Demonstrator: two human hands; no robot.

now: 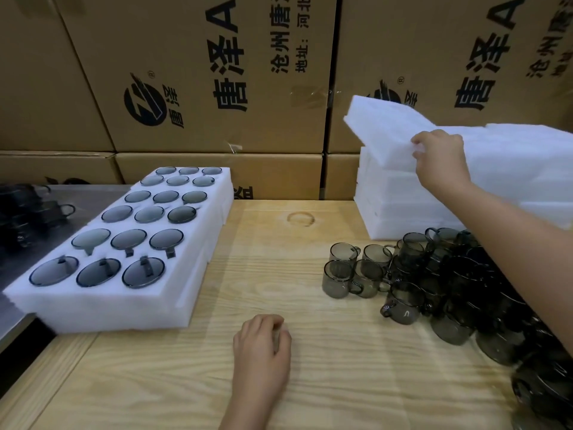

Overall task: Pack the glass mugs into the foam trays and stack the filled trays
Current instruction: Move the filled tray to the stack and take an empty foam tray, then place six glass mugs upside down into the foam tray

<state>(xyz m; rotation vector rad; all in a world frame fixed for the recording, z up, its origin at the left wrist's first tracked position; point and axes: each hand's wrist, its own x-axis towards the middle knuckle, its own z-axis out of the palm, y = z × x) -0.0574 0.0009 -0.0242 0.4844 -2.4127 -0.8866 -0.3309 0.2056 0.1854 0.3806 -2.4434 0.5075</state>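
One filled tray [93,308] sits at the table's [279,259] left edge; many loose mugs [434,274] crowd the right edge. Right hand [440,156] grips an empty tray [387,125] at the far right corner; left hand [262,339] rests idle, holding nothing.

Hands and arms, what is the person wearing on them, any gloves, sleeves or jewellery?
The left hand and right hand are bare: no gloves, and no rings, watch or bracelet that I can see. Both forearms are uncovered as far as the frame shows; no sleeve is in view.
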